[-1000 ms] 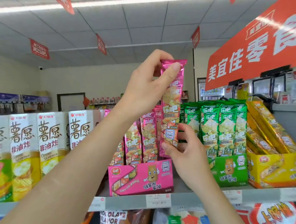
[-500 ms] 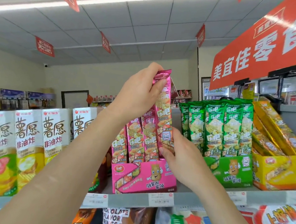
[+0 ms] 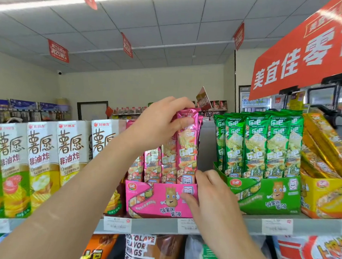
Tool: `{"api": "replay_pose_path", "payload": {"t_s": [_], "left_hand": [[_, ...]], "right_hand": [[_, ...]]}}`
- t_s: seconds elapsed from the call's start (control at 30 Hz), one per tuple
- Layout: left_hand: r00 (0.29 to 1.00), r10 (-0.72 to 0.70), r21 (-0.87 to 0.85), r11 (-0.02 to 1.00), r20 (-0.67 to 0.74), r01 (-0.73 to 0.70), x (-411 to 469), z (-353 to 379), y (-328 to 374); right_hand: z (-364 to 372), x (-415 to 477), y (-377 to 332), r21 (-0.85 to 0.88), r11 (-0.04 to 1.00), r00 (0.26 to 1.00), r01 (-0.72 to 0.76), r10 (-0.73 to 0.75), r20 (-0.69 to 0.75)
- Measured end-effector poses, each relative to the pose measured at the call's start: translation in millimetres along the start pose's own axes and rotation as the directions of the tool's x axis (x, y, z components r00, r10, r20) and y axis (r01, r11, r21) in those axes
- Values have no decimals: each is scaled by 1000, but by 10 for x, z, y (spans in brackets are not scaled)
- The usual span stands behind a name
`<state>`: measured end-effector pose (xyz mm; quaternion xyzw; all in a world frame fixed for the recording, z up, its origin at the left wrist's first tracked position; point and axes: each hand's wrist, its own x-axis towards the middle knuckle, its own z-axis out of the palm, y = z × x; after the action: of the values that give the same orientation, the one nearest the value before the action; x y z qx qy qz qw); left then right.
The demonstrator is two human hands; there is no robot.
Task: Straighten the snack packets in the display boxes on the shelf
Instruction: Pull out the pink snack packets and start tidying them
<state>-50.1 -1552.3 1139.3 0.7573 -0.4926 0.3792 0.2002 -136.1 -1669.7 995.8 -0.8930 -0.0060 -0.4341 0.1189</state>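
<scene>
Shelf (image 3: 156, 226) bears pink box (image 3: 157, 200) between white cartons (image 3: 42, 161), green box (image 3: 268, 195)

Bare forearms; left hand (image 3: 158, 126), right hand (image 3: 215, 200).

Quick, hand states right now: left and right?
Left hand: grips the top of a pink packet.
Right hand: holds the pink display box at its right corner.
</scene>
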Motion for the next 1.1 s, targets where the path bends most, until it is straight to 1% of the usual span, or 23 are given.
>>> {"api": "replay_pose_path", "payload": {"t_s": [0.13, 0.2, 0.27, 0.33, 0.43, 0.47, 0.53, 0.6, 0.7, 0.8, 0.9, 1.03, 1.1], "left_hand": [[995, -54, -182, 981, 89, 69, -69, -30, -59], [990, -80, -219, 970, 118, 105, -80, -56, -71], [990, -85, -201, 974, 108, 106, -89, -30, -48], [997, -53, -107, 992, 64, 60, -114, 29, -10], [1000, 29, 44, 999, 8, -30, -168, 87, -3], [999, 41, 71, 997, 0, -41, -180, 90, -11], [999, 38, 82, 996, -16, -36, -197, 82, -15], [999, 7, 66, 998, -36, -5, -202, 81, 0], [996, -34, 65, 997, -83, 39, -236, 165, 39], [986, -60, 60, 996, -158, 70, -274, 313, 59], [975, -98, -4, 995, -197, 99, -243, 386, 65], [975, -86, -86, 994, -203, 69, -228, 382, 18], [976, -73, -52, 997, -203, 63, -248, 360, -14]], "right_hand": [[171, -154, -32, 28, 999, 981, 17, -12, -194], [220, -173, -12, 39, 998, 970, 51, -40, -238], [235, -181, 20, 65, 995, 967, 79, -61, -248], [213, -159, 69, 139, 987, 976, 75, -45, -212], [157, -87, 151, 344, 939, 991, -13, 57, -118], [141, -62, 181, 381, 924, 995, -32, 67, -79], [105, -18, 242, 393, 920, 999, -14, 33, -41], [57, 8, 292, 381, 924, 999, 26, -34, 15], [28, -4, 340, 228, 963, 977, 141, -173, 126], [10, 0, 347, 136, 964, 964, 227, -242, 111], [-44, 61, 392, 112, 964, 960, 243, -255, 113], [-56, 121, 388, 186, 963, 966, 196, -222, 131], [-53, 141, 384, 317, 939, 974, 136, -185, 129]]}}
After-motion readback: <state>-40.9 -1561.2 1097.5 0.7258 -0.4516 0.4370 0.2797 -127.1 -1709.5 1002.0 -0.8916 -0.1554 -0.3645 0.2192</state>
